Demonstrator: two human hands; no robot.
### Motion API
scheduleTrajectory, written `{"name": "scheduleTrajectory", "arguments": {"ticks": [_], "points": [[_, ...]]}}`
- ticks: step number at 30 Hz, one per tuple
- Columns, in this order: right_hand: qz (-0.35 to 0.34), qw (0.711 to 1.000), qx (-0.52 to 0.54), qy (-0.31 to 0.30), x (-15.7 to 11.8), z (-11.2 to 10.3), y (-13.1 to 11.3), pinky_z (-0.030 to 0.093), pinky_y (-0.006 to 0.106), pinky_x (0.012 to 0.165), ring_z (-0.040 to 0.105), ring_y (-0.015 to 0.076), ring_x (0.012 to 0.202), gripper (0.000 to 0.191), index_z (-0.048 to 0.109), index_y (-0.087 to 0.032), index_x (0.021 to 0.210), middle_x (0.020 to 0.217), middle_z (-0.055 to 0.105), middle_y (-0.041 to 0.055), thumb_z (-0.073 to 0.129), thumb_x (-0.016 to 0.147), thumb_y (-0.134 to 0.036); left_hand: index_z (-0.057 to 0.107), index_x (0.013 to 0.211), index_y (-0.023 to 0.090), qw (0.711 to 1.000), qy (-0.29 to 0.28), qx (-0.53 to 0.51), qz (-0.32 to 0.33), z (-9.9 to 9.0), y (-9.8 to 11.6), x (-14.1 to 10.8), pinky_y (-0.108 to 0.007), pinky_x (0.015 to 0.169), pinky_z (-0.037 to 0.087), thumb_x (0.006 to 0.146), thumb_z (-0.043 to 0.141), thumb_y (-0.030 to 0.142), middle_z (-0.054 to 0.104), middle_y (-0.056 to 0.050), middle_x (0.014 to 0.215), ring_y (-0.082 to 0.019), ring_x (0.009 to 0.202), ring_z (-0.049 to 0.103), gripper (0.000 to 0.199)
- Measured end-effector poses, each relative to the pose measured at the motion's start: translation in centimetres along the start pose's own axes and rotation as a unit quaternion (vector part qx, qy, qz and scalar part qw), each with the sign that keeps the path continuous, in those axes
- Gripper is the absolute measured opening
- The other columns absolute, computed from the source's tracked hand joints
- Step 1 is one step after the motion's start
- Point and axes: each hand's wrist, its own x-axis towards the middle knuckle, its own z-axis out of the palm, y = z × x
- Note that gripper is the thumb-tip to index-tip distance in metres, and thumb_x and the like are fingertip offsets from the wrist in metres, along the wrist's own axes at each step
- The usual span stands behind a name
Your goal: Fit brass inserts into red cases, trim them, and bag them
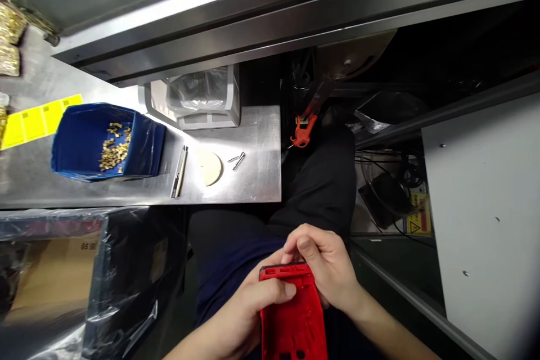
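A red plastic housing (pixel 293 323), hollow side up with ribs and dark edging, lies low over my lap. My left hand (pixel 255 301) is closed round its left side, the thumb pressing inside near the far end. My right hand (pixel 327 264) wraps the far right corner, fingers curled and thumb bent toward the fingertips. Whether a small part sits between those right fingertips is hidden. The housing's near end runs out of view at the bottom.
On the metal bench (pixel 257 185) stand a blue bin (pixel 147 143) of small brass parts and a grey bin (pixel 234 95). A cutter knife (pixel 179 171), a cream disc (pixel 210 167) and small metal pieces (pixel 238 160) lie nearby. An orange tool (pixel 304 130) hangs beyond my legs.
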Motion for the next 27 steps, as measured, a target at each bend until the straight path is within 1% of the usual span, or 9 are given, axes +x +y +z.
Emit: {"name": "scheduleTrajectory", "arguments": {"ticks": [4,8,10,14,16,20,22,23,27], "points": [[-0.034,0.993,-0.066,0.087,0.1,0.1,0.0,0.046,0.026,0.069,0.060,0.0132,0.070,0.035,0.067,-0.023,0.080,0.073,0.062,-0.0013,0.052,0.107,-0.040,0.069,0.107,0.016,1.000,-0.014,-0.015,-0.003,-0.2,0.1,0.1,-0.033,0.083,0.054,0.080,0.070,0.016,0.070,-0.007,0.092,-0.023,0.085,0.071,0.027],[-0.008,0.999,-0.032,0.030,-0.1,0.1,0.1,0.051,0.027,0.069,0.068,0.0159,0.074,0.032,0.074,-0.023,0.093,0.082,0.072,0.0020,0.049,0.108,-0.038,0.068,0.113,0.016,1.000,0.003,-0.023,-0.004,-0.4,0.0,0.1,-0.037,0.088,0.054,0.081,0.068,0.014,0.072,-0.009,0.101,-0.025,0.091,0.073,0.032],[-0.016,0.998,-0.037,0.037,-0.3,0.1,0.3,0.053,0.029,0.070,0.070,0.0174,0.074,0.032,0.074,-0.023,0.091,0.081,0.075,0.0029,0.050,0.107,-0.036,0.065,0.116,0.016,1.000,0.002,-0.022,-0.007,-0.4,-0.1,0.1,-0.037,0.089,0.054,0.082,0.066,0.013,0.074,-0.011,0.102,-0.026,0.094,0.074,0.034],[-0.027,0.970,-0.070,0.233,-0.6,-0.3,1.1,0.040,0.026,0.052,0.050,0.0126,0.051,0.042,0.061,-0.022,0.070,0.059,0.056,-0.0018,0.049,0.107,-0.039,0.060,0.108,0.015,0.999,-0.051,-0.010,-0.008,-0.2,0.1,0.1,-0.038,0.087,0.053,0.087,0.062,0.020,0.076,-0.019,0.102,-0.029,0.096,0.074,0.022],[-0.010,0.963,-0.067,0.262,-0.4,-0.5,1.0,0.034,0.026,0.048,0.043,0.0119,0.049,0.044,0.058,-0.022,0.069,0.058,0.050,-0.0030,0.047,0.108,-0.041,0.059,0.105,0.015,0.998,-0.054,-0.007,-0.004,-0.2,0.2,0.1,-0.036,0.083,0.053,0.089,0.059,0.021,0.076,-0.023,0.108,-0.028,0.095,0.074,0.018],[-0.005,0.993,-0.065,0.100,-0.2,-0.6,0.1,0.051,0.027,0.067,0.068,0.0164,0.071,0.033,0.072,-0.025,0.093,0.077,0.072,0.0011,0.046,0.109,-0.038,0.058,0.113,0.014,0.999,-0.047,-0.008,0.000,-0.3,0.2,0.3,-0.037,0.085,0.053,0.089,0.059,0.017,0.076,-0.021,0.106,-0.029,0.097,0.075,0.024],[-0.027,0.995,-0.082,0.041,-0.3,-0.8,0.0,0.054,0.028,0.073,0.073,0.0179,0.079,0.033,0.075,-0.025,0.095,0.086,0.077,0.0023,0.047,0.108,-0.036,0.056,0.117,0.014,0.999,-0.040,-0.011,-0.001,-0.5,0.1,0.4,-0.038,0.087,0.052,0.089,0.058,0.015,0.077,-0.019,0.103,-0.030,0.097,0.075,0.028],[-0.042,0.993,-0.097,0.053,-0.2,-1.0,0.2,0.053,0.027,0.069,0.072,0.0168,0.073,0.034,0.074,-0.024,0.089,0.080,0.076,0.0017,0.048,0.108,-0.036,0.055,0.118,0.015,0.999,-0.041,-0.013,-0.002,-0.6,0.1,0.4,-0.039,0.089,0.051,0.090,0.058,0.016,0.077,-0.019,0.103,-0.030,0.098,0.075,0.028],[-0.041,0.959,-0.153,0.236,1.8,-2.6,1.6,0.035,0.025,0.045,0.046,0.0106,0.040,0.044,0.060,-0.022,0.069,0.046,0.048,-0.0057,0.047,0.108,-0.039,0.052,0.121,0.018,0.998,-0.061,-0.008,0.026,-1.2,0.2,0.1,-0.044,0.094,0.049,0.098,0.060,0.033,0.075,-0.021,0.110,-0.032,0.105,0.073,0.029]]}}
